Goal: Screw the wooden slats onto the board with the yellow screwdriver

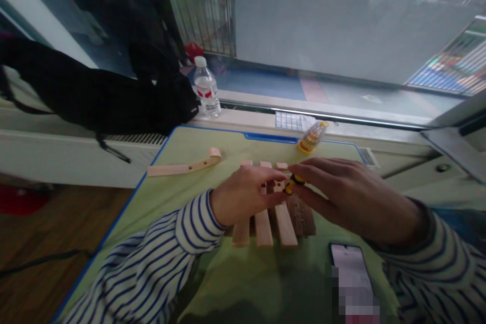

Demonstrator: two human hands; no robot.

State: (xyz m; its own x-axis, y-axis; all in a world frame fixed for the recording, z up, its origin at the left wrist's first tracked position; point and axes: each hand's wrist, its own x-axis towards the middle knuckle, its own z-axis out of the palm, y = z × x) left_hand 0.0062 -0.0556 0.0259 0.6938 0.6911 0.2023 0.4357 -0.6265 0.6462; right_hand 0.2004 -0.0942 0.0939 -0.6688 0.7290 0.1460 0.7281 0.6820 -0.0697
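My right hand (341, 192) pinches a small yellow-and-black tool (297, 179) that looks like a stubby screwdriver; most of it is hidden by the fingers. From the other side, my left hand (246, 192) brings thumb and index finger to its lower left end, the thumb touching it. Below both hands, several pale wooden slats (264, 228) lie side by side across a darker brown ridged wooden piece (304, 217). Apart from them, at the left edge of the table, rests a curved wooden strip (190, 166) with dark holes.
The green table (212, 283) has a blue rim. A phone (351, 268) lies at front right; a small clear bottle with a yellow base (312, 137) stands at the back. On the sill are a water bottle (207, 91), a black bag (114, 96) and a gridded card (289, 120).
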